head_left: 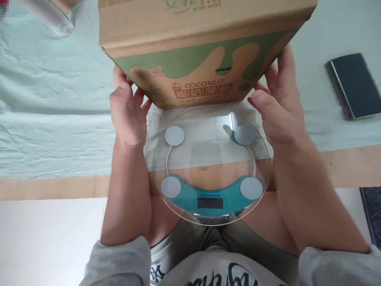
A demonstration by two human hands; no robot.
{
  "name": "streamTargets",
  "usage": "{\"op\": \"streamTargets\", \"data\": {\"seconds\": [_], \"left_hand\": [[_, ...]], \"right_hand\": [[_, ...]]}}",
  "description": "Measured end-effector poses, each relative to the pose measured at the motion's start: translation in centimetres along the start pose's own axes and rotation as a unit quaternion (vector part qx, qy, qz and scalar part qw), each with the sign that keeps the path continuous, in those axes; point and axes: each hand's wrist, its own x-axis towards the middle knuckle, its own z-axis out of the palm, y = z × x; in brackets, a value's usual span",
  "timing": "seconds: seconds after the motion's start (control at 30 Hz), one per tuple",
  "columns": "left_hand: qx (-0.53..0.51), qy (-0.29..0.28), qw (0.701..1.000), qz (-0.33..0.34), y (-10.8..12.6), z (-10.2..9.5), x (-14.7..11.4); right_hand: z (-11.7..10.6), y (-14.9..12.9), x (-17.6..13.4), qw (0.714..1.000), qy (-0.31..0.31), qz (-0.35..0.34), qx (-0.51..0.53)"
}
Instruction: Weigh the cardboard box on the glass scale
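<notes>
A brown cardboard box [196, 47] with green print and the word COCONUT is tilted above a round glass scale [211, 167]. My left hand [127, 115] grips the box's lower left side. My right hand [278, 103] grips its lower right side. The scale has a teal band with a dark display [210, 203] and several round grey pads. It lies near the front edge of the table, partly sticking out over my lap. The box's near lower edge sits close to the scale's far rim; whether they touch I cannot tell.
A pale green wrinkled cloth [53, 111] covers the wooden table [50, 186]. A dark flat device [354, 85] lies at the right. A clear plastic object [52, 16] shows at the top left. White floor [44, 238] lies below, a dark mat [372, 214] at the right.
</notes>
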Motion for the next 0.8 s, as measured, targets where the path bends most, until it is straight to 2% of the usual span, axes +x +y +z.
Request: {"op": "streamTargets", "data": {"seconds": [0.1, 0.13, 0.2, 0.27, 0.3, 0.33, 0.37, 0.4, 0.43, 0.5, 0.53, 0.57, 0.6, 0.63, 0.67, 0.7, 0.73, 0.8], "left_hand": [[0.005, 0.013, 1.000, 0.008, 0.2, 0.9, -0.4], [0.015, 0.034, 0.999, 0.013, 0.1, 1.1, -0.4], [0.040, 0.105, 0.993, 0.040, 0.0, 1.2, -0.2], [0.061, 0.187, 0.976, 0.093, 0.0, 1.2, 0.1], [0.066, 0.224, 0.965, 0.122, 0.1, 1.2, 0.1], [0.061, 0.239, 0.955, 0.162, 0.5, 1.3, 0.0], [0.050, 0.226, 0.950, 0.208, 1.0, 1.5, -0.3], [0.034, 0.186, 0.949, 0.251, 1.6, 1.9, -0.8], [0.017, 0.118, 0.951, 0.286, 2.4, 2.4, -1.5], [0.006, -0.087, 0.948, 0.306, 4.0, 3.6, -3.3], [0.018, -0.200, 0.942, 0.270, 4.8, 4.3, -4.2], [0.034, -0.305, 0.931, 0.197, 5.4, 5.1, -5.1], [0.037, -0.405, 0.908, 0.103, 5.7, 5.8, -5.8], [0.028, -0.488, 0.872, 0.005, 5.9, 6.4, -6.4], [0.012, -0.544, 0.835, -0.082, 5.8, 7.0, -6.7], [-0.008, -0.575, 0.805, -0.145, 5.6, 7.4, -6.9], [-0.023, -0.588, 0.788, -0.179, 5.3, 7.8, -6.9], [-0.018, -0.587, 0.788, -0.184, 4.6, 8.1, -6.6]], "right_hand": [[0.2, 0.2, -0.1, 1.000, 0.015, -0.008, -0.020], [0.2, 0.2, -0.1, 0.998, 0.040, 0.009, -0.043], [0.1, -0.1, 0.0, 0.986, 0.135, 0.045, -0.092], [-0.2, -0.7, 0.0, 0.963, 0.235, 0.036, -0.125], [-0.3, -1.2, 0.0, 0.955, 0.264, 0.020, -0.135], [-0.5, -1.9, -0.2, 0.951, 0.276, 0.002, -0.138], [-0.5, -2.6, -0.4, 0.952, 0.273, -0.016, -0.138], [-0.4, -3.5, -0.7, 0.959, 0.250, -0.030, -0.129], [-0.2, -4.3, -1.1, 0.975, 0.196, -0.037, -0.097], [0.7, -5.8, -2.0, 0.999, -0.002, -0.032, 0.012], [1.4, -6.3, -2.4, 0.991, -0.118, -0.027, 0.064], [2.1, -6.6, -2.7, 0.968, -0.222, -0.018, 0.116], [2.9, -6.7, -3.0, 0.937, -0.305, -0.006, 0.168], [3.6, -6.7, -3.1, 0.907, -0.361, 0.006, 0.217], [4.2, -6.7, -3.1, 0.881, -0.397, 0.021, 0.256], [4.6, -6.5, -3.0, 0.855, -0.428, 0.043, 0.289], [4.8, -6.4, -2.9, 0.837, -0.450, 0.070, 0.302], [4.6, -6.3, -2.5, 0.829, -0.480, 0.113, 0.262]]}}
